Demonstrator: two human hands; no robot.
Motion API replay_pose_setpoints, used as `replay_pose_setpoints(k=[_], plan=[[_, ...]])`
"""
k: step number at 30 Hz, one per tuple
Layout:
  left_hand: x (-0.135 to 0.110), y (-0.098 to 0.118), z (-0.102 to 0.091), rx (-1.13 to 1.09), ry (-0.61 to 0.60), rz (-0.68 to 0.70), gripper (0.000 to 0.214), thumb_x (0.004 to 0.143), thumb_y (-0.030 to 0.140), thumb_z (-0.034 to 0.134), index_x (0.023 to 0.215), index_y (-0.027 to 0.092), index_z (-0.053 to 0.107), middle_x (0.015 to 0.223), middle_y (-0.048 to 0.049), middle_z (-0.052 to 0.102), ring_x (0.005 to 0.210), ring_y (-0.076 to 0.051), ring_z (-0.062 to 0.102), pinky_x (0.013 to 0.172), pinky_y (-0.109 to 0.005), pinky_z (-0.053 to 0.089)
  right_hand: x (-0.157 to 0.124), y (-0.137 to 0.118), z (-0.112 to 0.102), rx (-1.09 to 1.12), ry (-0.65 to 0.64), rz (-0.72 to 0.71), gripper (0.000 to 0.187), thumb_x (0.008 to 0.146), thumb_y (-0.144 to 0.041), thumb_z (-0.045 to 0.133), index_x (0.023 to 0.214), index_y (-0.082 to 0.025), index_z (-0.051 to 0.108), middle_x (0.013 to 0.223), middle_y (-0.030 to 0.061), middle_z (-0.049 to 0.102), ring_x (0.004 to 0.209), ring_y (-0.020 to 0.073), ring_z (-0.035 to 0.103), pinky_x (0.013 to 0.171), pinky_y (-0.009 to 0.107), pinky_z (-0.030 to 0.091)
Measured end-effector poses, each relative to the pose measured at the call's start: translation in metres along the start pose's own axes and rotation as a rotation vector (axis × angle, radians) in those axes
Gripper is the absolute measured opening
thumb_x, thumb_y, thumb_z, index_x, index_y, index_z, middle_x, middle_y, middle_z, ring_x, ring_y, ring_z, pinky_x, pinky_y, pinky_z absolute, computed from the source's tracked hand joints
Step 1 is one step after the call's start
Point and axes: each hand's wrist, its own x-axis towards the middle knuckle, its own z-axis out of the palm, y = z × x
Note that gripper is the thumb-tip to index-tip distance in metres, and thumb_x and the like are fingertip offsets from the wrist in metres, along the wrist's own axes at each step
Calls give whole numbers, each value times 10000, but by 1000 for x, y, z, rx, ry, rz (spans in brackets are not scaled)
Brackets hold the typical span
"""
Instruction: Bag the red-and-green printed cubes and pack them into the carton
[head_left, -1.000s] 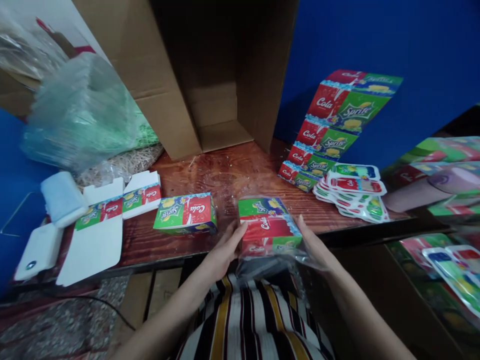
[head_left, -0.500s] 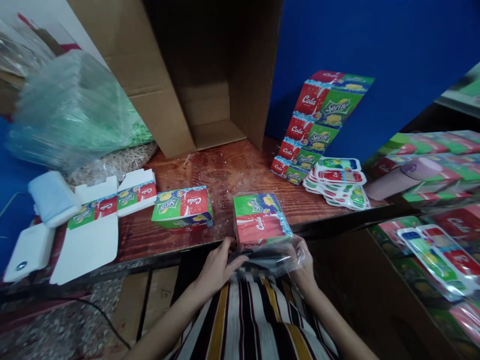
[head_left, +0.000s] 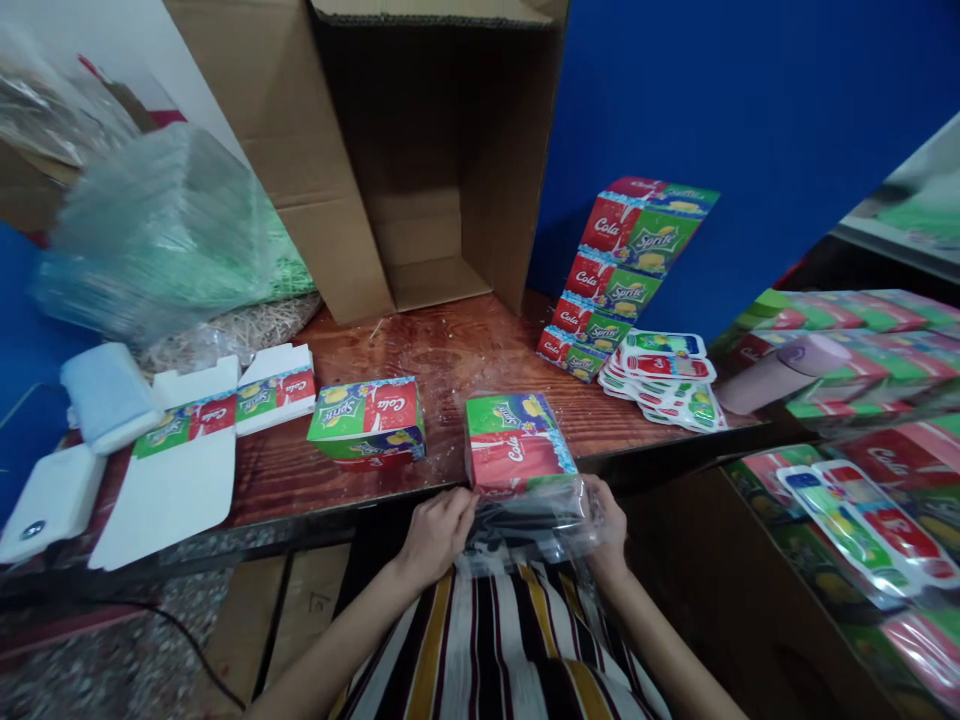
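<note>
A red and green Cola/Sprite box [head_left: 517, 445] sits at the table's front edge, inside a clear plastic bag [head_left: 536, 525] whose loose end hangs toward my lap. My left hand [head_left: 441, 530] is closed at the box's near left corner, with its fingers pinching the film. On the other side, my right hand [head_left: 606, 525] grips the bag near the box's right corner. A second Cola/Sprite box [head_left: 367, 422] without visible film stands to the left. Farther left lie flat unfolded cartons [head_left: 184, 485], their white insides partly showing.
A stack of boxes [head_left: 611, 280] leans by the blue wall, beside a pile of bottle-shaped packs [head_left: 664, 375] and a pink bottle [head_left: 784, 372]. An open cardboard carton [head_left: 427, 240] stands behind. Wrapped boxes [head_left: 907, 460] fill the right side. Clear plastic bags [head_left: 165, 230] lie back left.
My left fingers have drawn together on the film at the box's corner; the thumb was stretched out before. My right hand still holds the bag. The view has shifted slightly.
</note>
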Motion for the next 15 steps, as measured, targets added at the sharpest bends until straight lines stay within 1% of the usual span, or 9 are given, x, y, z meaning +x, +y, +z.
replay_pose_setpoints(k=[3, 5, 9, 12, 13, 15], plan=[[-2, 2, 4, 86, 111, 46, 280, 976, 183, 388, 709, 208, 470, 574, 16, 573, 516, -127, 566, 553, -242, 396, -8, -1, -2, -20, 23, -93, 165, 890, -336, 532, 863, -203, 625, 776, 10, 639, 699, 162, 606, 678, 275, 483], [-3, 4, 7, 101, 134, 41, 280, 970, 183, 394, 700, 208, 467, 560, 18, 565, 508, -126, 559, 543, -241, 392, -14, -2, -3, -15, 43, -96, 169, 904, -334, 514, 867, -203, 613, 782, 14, 639, 700, 160, 611, 675, 272, 488], [-10, 5, 11, 41, 160, -54, 269, 967, 189, 387, 714, 206, 477, 576, 12, 571, 522, -122, 569, 553, -231, 400, -28, 3, -7, -41, 58, -34, 180, 902, -359, 534, 901, -195, 608, 795, 20, 636, 699, 157, 602, 683, 274, 488], [-16, 7, 10, -16, 157, -75, 289, 974, 207, 360, 703, 213, 460, 579, 17, 565, 528, -115, 570, 575, -221, 415, -36, 7, -9, 9, 89, -2, 201, 891, -386, 561, 912, -190, 595, 826, 27, 630, 726, 161, 597, 710, 283, 487], [-16, 8, 10, -40, 143, -103, 279, 977, 225, 362, 716, 214, 460, 588, 20, 569, 531, -110, 573, 574, -213, 416, -37, 6, -9, 42, 96, 16, 212, 878, -397, 585, 920, -189, 585, 840, 29, 628, 736, 163, 596, 708, 282, 486], [-16, 10, 9, -130, 110, -233, 221, 968, 295, 412, 769, 217, 467, 624, 27, 587, 535, -101, 577, 562, -196, 415, -38, 2, -6, 98, 79, 87, 264, 831, -417, 654, 935, -193, 562, 837, 21, 621, 723, 158, 585, 678, 267, 480]])
